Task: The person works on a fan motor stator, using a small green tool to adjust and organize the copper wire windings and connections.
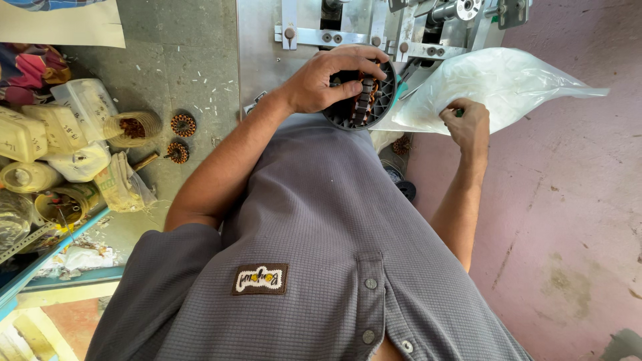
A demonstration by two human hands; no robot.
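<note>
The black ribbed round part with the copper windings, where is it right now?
In the head view it sits top centre, gripped by the left hand: the black ribbed round part is held against the metal machine, just left of the white plastic bag that the right hand grips.

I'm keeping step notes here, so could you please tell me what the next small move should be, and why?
Probably ease the right hand deeper into the white plastic bag: its fingers are already at the bag's mouth, while the left hand grips the round dark motor part against the metal machine.
</note>
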